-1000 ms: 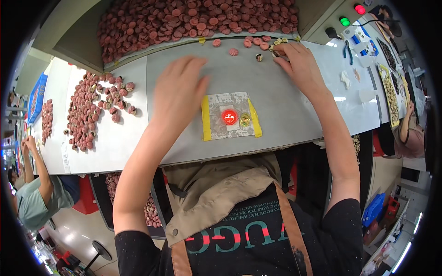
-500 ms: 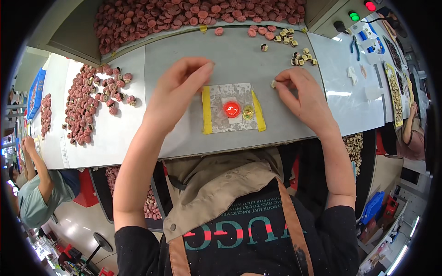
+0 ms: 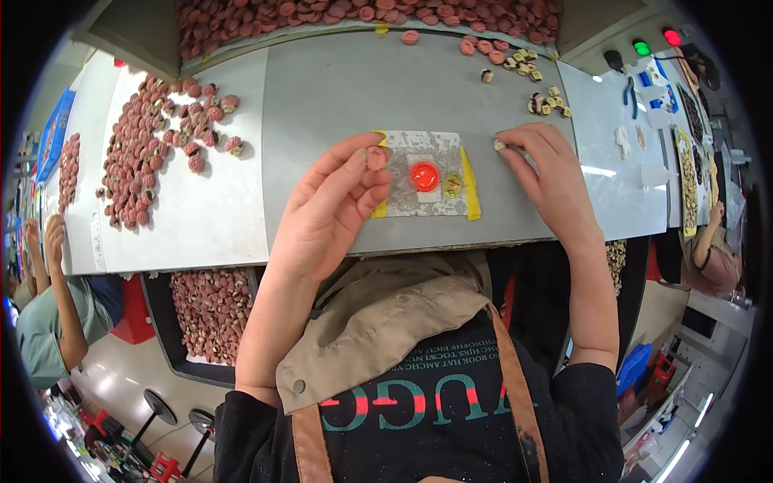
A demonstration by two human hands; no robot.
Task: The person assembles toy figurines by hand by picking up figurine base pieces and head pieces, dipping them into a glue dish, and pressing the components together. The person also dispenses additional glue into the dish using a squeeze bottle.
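Between the thumb and fingertips of my left hand is a small pink ribbed cap, its inner side partly showing. My right hand pinches a small cream-coloured piece over the grey table. Between the hands lies a mottled grey-white pad edged with yellow tape. A shiny red disc sits at its middle, with a small yellow-green round thing beside it. My left fingers overlap the pad's left edge.
Many pink caps fill a trough at the far edge. Loose caps and cream-and-dark pieces lie at the far right. Joined pink-and-cream pieces spread over the left; a bin holds more below. Pliers lie right.
My left hand has come nearer and rolled over, now showing the pink cap in its fingers. My right hand keeps its pinch. The whole view has shifted slightly.
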